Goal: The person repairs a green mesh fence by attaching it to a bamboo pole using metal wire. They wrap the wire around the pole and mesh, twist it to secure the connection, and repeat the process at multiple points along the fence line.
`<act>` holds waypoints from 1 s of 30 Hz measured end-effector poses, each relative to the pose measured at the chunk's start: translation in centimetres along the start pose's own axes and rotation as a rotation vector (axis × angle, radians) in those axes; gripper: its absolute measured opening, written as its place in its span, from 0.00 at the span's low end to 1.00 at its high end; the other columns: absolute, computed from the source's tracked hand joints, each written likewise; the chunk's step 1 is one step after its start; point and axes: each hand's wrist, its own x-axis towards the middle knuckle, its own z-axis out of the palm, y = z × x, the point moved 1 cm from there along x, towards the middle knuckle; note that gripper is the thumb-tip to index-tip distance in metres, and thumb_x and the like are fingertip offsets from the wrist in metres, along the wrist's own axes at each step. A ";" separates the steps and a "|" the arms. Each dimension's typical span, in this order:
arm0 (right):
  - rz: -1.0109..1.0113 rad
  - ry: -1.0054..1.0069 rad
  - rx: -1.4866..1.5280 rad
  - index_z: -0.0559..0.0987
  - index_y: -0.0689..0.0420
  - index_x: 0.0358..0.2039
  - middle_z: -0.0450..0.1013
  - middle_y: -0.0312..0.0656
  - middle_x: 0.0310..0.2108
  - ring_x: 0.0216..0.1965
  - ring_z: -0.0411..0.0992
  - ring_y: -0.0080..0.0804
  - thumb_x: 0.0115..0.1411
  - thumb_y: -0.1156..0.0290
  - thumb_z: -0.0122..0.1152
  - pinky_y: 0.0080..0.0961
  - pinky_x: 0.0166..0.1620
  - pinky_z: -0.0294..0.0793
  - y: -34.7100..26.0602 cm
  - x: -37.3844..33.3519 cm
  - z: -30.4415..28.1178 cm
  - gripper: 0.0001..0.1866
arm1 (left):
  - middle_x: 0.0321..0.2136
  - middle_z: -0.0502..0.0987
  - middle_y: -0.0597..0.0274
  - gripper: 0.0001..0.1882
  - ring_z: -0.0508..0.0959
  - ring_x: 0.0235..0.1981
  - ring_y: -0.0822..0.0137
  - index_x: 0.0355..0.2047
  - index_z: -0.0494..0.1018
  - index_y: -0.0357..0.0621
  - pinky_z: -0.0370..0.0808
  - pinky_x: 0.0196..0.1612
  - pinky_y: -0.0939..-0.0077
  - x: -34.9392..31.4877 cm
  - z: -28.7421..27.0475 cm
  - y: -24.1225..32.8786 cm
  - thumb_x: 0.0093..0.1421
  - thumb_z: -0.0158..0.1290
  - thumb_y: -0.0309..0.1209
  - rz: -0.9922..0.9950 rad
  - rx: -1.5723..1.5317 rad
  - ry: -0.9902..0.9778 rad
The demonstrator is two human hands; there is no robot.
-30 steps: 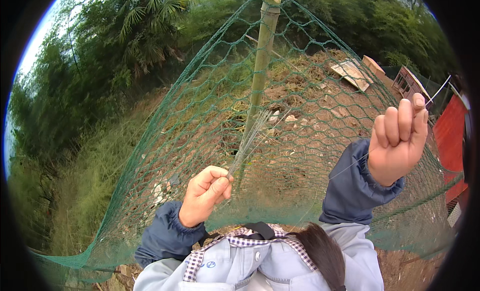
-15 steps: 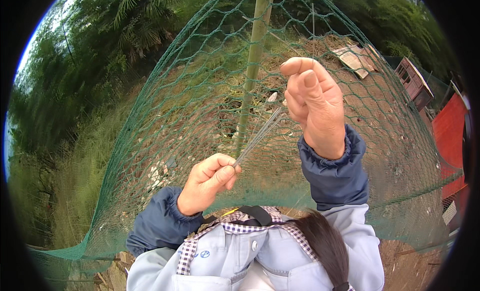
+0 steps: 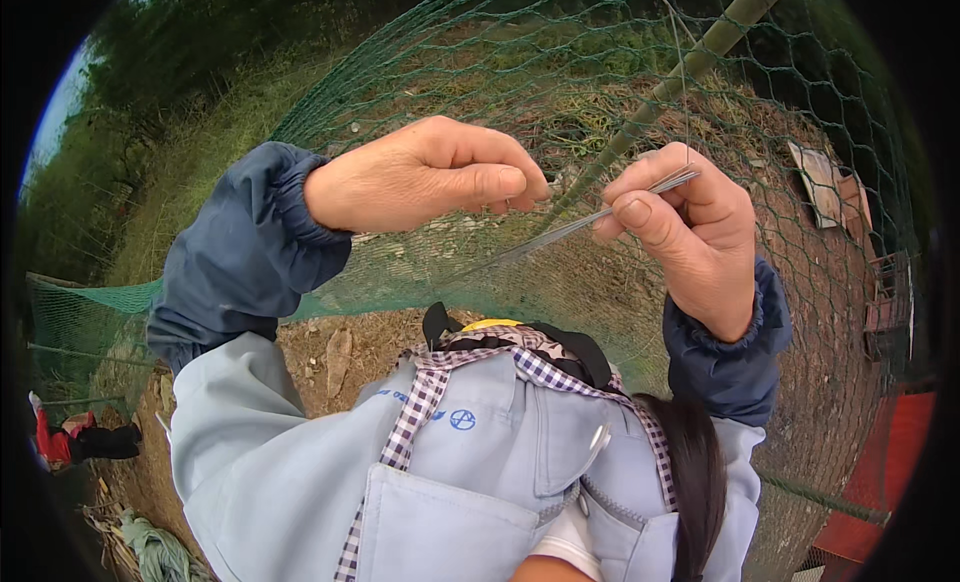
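A bundle of thin grey wires (image 3: 575,227) is pinched between the thumb and fingers of my right hand (image 3: 690,237), its long ends slanting down toward the left. From near this hand a fine single strand (image 3: 684,77) runs up toward the pole. My left hand (image 3: 430,177) hangs to the left, palm down, with its fingers curled and the thumb pressed against them. Whatever lies inside that grip, if anything, is hidden. Beyond both hands spreads a green net (image 3: 450,77), and a greenish pole (image 3: 640,117) leans across it.
A green rope (image 3: 825,497) crosses at the lower right, near a red panel (image 3: 890,462). Pale boards (image 3: 815,182) lie on the ground behind the net. At the lower left are a crumpled green cloth (image 3: 165,552) and a red and black shape (image 3: 85,439), unclear.
The wire bundle has passed from my left hand to my right. My left hand has risen, and the right has come down. The view has turned, so the pole leans further right.
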 end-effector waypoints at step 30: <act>-1.362 0.465 0.302 0.66 0.53 0.30 0.58 0.33 0.17 0.12 0.49 0.22 0.67 0.49 0.32 0.21 0.16 0.51 -8.1 -2.5 -4.9 0.21 | 0.29 0.77 0.58 0.12 0.74 0.25 0.75 0.43 0.73 0.35 0.70 0.28 0.81 10.3 7.3 7.1 0.62 0.50 0.29 0.707 -0.180 -0.500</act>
